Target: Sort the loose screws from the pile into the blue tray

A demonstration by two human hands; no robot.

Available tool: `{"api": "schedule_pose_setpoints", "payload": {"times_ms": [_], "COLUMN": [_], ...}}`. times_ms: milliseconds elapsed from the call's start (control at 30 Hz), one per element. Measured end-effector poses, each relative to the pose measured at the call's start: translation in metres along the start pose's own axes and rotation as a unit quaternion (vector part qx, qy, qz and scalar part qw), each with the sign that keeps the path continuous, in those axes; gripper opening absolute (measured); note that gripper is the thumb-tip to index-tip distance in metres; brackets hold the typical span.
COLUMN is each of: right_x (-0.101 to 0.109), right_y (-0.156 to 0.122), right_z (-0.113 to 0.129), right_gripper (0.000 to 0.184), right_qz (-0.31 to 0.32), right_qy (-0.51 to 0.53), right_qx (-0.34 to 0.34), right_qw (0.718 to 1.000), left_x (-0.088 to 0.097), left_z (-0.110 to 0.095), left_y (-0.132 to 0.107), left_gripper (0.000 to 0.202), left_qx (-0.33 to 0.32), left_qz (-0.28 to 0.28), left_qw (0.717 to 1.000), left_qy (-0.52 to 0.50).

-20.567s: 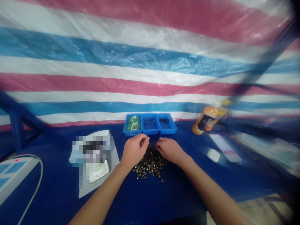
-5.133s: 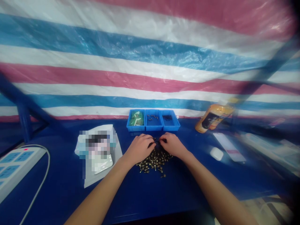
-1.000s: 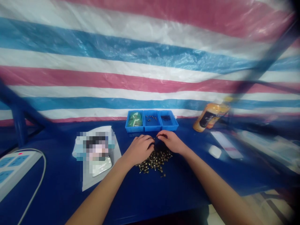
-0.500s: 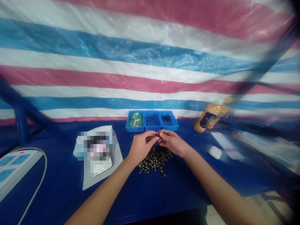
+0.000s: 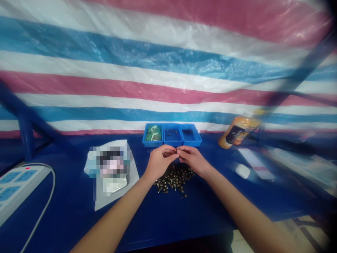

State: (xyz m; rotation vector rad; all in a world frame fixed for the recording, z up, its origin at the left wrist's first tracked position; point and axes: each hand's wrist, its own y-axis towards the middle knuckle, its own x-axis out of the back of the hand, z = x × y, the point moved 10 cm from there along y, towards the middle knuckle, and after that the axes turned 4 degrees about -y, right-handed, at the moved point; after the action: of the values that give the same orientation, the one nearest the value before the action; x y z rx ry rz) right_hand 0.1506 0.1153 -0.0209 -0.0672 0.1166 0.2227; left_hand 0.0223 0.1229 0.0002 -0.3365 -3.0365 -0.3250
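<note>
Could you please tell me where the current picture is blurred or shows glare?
In the head view, the bottle at right looks smeared; in the head view, glare streaks the striped sheet; in the head view, the trays and screws near centre look sharper.

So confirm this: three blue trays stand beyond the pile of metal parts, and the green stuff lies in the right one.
Wrong tray: the head view shows the green stuff in the left tray. Three blue trays do stand beyond the pile of metal parts.

Head camera looks forward and down from above the blue table (image 5: 152,221)
</note>
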Motion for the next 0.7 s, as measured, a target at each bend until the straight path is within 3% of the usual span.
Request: {"api": "schedule_pose_setpoints", "payload": {"times_ms": [167, 333, 700], "right_x": [-0.001, -0.002, -0.004], "right_y": [-0.002, -0.007, -0.005], "right_z": [0.016, 0.024, 0.018], "right_gripper": [0.026, 0.021, 0.018], "right_qz": [-0.023, -0.051, -0.049], "right_qy": [-0.098, -0.211, -0.15], "right_qx": [0.069, 0.145, 0.117], "right_qw": [0.993, 0.965, 0.981], "left_x": [-0.002, -0.005, -0.004], "left_z": [0.006, 0.018, 0.012], "left_y": [0.002, -0.001, -0.001], "left_gripper": [0.03, 0.031, 0.02], "left_qx": [0.031, 0.094, 0.058], "left_qz": [0.01, 0.014, 0.019], "left_qw": [0.999, 0.99, 0.997], "left_qy": [-0.039, -0.1, -0.043]}}
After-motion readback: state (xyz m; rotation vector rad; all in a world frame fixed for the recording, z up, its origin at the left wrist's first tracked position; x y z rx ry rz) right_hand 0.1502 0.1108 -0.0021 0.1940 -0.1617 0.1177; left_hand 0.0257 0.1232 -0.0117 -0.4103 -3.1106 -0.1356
